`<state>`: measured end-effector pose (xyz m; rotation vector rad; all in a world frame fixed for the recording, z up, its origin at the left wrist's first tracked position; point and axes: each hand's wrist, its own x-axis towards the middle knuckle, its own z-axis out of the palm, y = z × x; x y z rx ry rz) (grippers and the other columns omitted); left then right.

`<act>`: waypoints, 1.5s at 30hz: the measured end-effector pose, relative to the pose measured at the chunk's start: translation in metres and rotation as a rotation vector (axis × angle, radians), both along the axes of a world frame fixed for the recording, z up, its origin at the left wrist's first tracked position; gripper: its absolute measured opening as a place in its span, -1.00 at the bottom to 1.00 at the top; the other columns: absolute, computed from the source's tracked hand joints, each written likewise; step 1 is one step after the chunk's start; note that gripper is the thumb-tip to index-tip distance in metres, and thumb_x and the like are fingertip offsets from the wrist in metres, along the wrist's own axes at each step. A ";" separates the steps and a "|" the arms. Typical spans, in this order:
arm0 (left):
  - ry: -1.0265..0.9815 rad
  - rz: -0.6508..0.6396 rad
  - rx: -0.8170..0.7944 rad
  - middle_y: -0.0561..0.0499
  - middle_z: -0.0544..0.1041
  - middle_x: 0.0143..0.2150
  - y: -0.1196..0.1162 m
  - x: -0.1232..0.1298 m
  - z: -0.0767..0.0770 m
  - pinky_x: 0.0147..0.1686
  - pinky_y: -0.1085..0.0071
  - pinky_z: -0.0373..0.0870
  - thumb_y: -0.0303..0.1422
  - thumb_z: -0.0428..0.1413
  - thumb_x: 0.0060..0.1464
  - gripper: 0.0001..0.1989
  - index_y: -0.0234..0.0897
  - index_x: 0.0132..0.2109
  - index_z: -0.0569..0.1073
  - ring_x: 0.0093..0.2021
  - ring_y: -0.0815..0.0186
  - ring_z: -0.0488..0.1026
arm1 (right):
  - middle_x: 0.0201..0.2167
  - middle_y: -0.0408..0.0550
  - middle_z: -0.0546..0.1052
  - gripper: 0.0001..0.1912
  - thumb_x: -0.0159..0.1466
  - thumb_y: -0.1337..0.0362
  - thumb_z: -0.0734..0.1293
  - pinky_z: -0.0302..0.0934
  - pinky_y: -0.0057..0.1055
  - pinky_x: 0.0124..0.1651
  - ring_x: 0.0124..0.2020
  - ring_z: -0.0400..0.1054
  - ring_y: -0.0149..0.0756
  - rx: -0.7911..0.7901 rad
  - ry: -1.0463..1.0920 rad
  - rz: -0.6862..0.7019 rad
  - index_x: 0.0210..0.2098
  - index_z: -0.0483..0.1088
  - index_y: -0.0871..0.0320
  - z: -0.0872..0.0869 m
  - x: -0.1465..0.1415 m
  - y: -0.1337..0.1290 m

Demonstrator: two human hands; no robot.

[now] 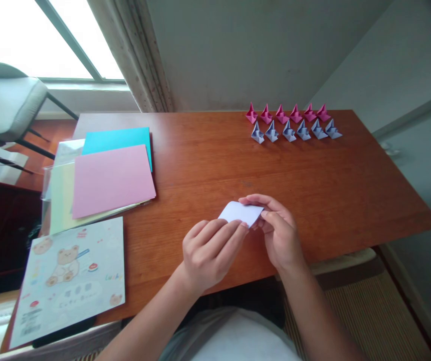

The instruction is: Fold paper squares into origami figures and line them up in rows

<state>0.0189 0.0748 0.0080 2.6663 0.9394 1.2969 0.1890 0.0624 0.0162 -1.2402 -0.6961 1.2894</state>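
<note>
A small sheet of pale lavender paper [241, 212] is held between both hands above the near part of the wooden table. My left hand [212, 250] has its fingers closed on the paper's near edge. At the right end, my right hand [278, 228] pinches the corner with the thumb below and the fingers along the far edge. The paper looks folded, but the fingers hide part of its edges. Beyond the hands stand a row of folded pink paper figures [281, 115] and a row of pale lavender ones [289, 132].
The wooden table [193, 165] carries pink sheets [114, 180], teal sheets [120, 138] and yellow sheets [60, 200] on the left. A pad with a bear picture [72, 276] lies at the near left edge. A chair [8, 103] stands past the table's left side.
</note>
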 end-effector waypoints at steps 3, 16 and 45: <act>0.001 -0.012 0.013 -0.03 0.71 -0.16 0.000 0.000 0.002 -0.32 0.36 0.40 -0.53 0.14 0.22 -0.74 -0.23 0.03 0.52 -0.26 0.27 0.62 | -0.15 0.00 0.66 -0.73 0.17 0.33 0.28 0.17 -0.44 -0.44 -0.37 0.41 -0.31 -0.042 -0.031 -0.012 -0.19 0.57 0.12 -0.001 0.001 0.001; 0.048 -0.039 0.053 -0.04 0.71 -0.13 0.001 0.004 0.007 -0.37 0.34 0.37 -0.54 0.08 0.25 -0.78 -0.29 -0.01 0.52 -0.27 0.28 0.62 | -0.21 -0.03 0.67 -0.72 0.04 0.37 0.27 0.05 -0.48 -0.56 -0.61 0.21 -0.48 -0.106 -0.039 -0.101 -0.26 0.52 0.15 -0.008 0.002 0.007; -0.522 0.142 -0.926 0.06 0.68 -0.39 0.011 0.004 0.001 -0.47 0.58 0.39 -0.38 0.28 0.15 -0.94 -0.23 -0.29 0.66 -0.46 0.43 0.53 | -0.41 -0.19 0.53 -0.88 0.27 0.14 0.46 0.25 -0.50 -0.40 -0.44 0.35 -0.40 0.141 -0.205 0.096 -0.29 0.52 0.03 -0.027 0.005 0.000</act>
